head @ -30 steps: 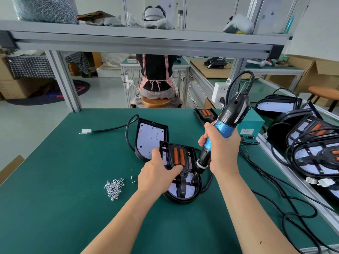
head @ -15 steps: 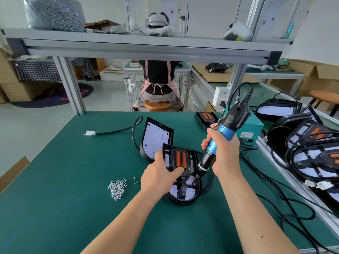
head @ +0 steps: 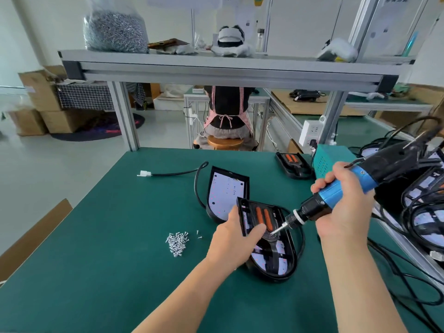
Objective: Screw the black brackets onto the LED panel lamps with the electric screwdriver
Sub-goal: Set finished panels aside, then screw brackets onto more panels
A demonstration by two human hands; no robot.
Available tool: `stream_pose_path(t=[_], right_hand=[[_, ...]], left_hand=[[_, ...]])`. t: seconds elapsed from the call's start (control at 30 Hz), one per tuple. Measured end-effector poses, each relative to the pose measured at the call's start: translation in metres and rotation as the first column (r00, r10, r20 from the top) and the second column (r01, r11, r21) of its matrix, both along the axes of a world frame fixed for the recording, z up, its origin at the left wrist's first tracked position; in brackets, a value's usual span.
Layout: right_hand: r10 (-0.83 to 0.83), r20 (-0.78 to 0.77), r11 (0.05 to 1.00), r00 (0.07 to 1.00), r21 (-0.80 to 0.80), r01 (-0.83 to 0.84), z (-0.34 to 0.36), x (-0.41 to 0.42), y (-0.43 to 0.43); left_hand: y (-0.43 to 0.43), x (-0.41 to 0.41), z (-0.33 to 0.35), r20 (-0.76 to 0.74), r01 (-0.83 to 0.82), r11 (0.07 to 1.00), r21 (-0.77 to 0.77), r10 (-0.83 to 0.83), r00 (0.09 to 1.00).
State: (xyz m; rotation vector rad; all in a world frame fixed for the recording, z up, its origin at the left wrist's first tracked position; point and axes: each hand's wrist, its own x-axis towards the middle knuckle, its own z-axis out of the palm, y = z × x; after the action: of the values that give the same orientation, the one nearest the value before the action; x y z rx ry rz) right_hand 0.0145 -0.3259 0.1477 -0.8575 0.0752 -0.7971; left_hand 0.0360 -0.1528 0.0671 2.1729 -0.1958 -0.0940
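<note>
on table (head: 120,272): two lamps (head: 225,198) (head: 286,260); left hand (head: 230,243) grips bracket (head: 254,215), right hand (head: 343,205) screwdriver (head: 312,209).

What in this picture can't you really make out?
Head view only:
- Any screw at the screwdriver tip: too small to tell.
- Left edge of the lamp: hidden under the left hand.
- Right-side lamp stack: cut off by the frame edge.
- Screws in the pile: too small to count.
</note>
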Motion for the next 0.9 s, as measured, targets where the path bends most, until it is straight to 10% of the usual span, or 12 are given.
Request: stream_pose_path(t=[0.17, 0.67, 0.9], right_hand=[[-0.047, -0.073, 0.996, 0.996, 0.066, 0.052, -0.019, -0.003, 0.005], [-0.084, -0.133, 0.982, 0.988, 0.154, 0.105, -0.028, -0.006, 0.010], [-0.097, -0.155, 0.958, 0.983, 0.254, 0.134, -0.025, -0.005, 0.015]], left_hand=[[0.062, 0.025, 0.009, 0.131, -0.264, 0.957, 0.121, 0.248, 0.960], [0.091, 0.035, -0.001, 0.144, 0.010, 0.775, 0.632, -0.130, 0.981], [0.062, 0.004, 0.012, 0.039, 0.082, 0.988, -0.132, -0.077, 0.996]])
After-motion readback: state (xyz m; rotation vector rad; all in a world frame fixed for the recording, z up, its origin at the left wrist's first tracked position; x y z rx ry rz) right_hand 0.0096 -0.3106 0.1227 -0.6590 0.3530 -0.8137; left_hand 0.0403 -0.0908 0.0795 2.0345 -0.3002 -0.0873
